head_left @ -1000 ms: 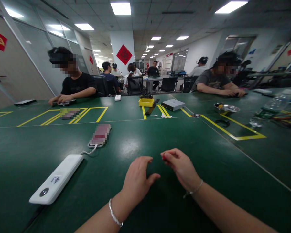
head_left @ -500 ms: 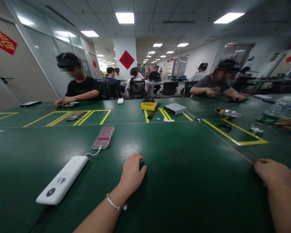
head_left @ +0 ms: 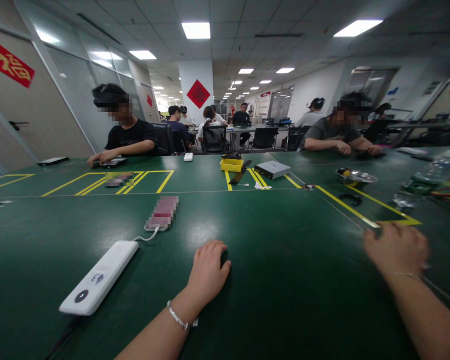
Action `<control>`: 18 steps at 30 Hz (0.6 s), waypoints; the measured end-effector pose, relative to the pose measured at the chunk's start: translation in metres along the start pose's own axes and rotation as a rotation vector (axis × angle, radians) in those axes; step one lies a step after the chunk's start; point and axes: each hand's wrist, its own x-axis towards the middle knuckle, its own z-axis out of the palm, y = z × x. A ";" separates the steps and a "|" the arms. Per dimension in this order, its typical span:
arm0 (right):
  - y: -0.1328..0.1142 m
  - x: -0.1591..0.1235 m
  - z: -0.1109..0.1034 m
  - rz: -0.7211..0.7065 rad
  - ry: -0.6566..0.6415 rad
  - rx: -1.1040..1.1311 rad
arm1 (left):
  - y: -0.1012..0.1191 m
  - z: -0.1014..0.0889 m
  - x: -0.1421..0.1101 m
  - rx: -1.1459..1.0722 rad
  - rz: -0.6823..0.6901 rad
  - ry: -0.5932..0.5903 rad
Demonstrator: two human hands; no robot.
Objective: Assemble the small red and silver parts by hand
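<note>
My left hand (head_left: 208, 270) rests palm down on the green table (head_left: 285, 260), fingers lying loosely spread, with nothing in it. A silver bracelet is on that wrist. To its left lies a white power bank (head_left: 97, 282), joined by a white cable to a phone (head_left: 162, 212). My right hand (head_left: 395, 247) is far out to the right, just short of the corner of a yellow tape line (head_left: 360, 212). I see only its back, slightly blurred, and its fingers are hidden.
Across the table stand a yellow bin (head_left: 231, 164), a grey box (head_left: 272, 169), a metal bowl (head_left: 356, 175) and a plastic bottle (head_left: 431, 172). A person in black (head_left: 125, 137) and another in grey (head_left: 333, 131) work on the far side. More people sit behind.
My right hand left the spot beside my left hand, swung far right, then moved forward towards the yellow tape corner. My left hand flattened onto the table and stayed.
</note>
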 end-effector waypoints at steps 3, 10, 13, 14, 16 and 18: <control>-0.092 -0.029 -0.015 -0.379 -0.074 0.168 | 0.002 -0.003 -0.002 0.016 0.046 -0.061; -0.208 -0.125 -0.033 -0.848 -0.703 0.650 | 0.005 -0.001 -0.005 0.063 0.194 -0.194; -0.196 -0.112 -0.032 -0.879 -0.756 0.665 | 0.005 -0.001 -0.005 0.068 0.198 -0.209; -0.185 -0.099 -0.030 -0.839 -0.693 0.612 | 0.005 -0.002 -0.005 0.067 0.198 -0.213; -0.153 -0.066 -0.027 -0.644 -0.503 0.417 | 0.005 -0.004 -0.005 0.059 0.197 -0.219; -0.106 -0.032 -0.023 -0.327 -0.332 0.162 | 0.005 -0.006 -0.005 0.052 0.196 -0.221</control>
